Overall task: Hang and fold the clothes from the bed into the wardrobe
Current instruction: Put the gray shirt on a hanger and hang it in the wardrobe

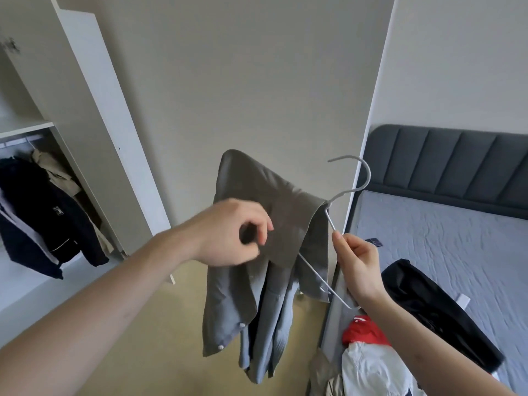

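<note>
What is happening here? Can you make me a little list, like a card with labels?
left hand: left hand in front of the grey shirt, thumb and finger curled together; whether it pinches the cloth is unclear
right hand: right hand pinches the wire hanger
shirt: partly draped over the hanger, hanging down
wardrobe: wardrobe open, a dark jacket hanging inside
bed: bed still holds a black garment, a red one and a white one

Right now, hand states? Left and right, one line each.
Left hand: pinching the grey shirt on the hanger.
Right hand: gripping the grey wire hanger by its arm.
</note>
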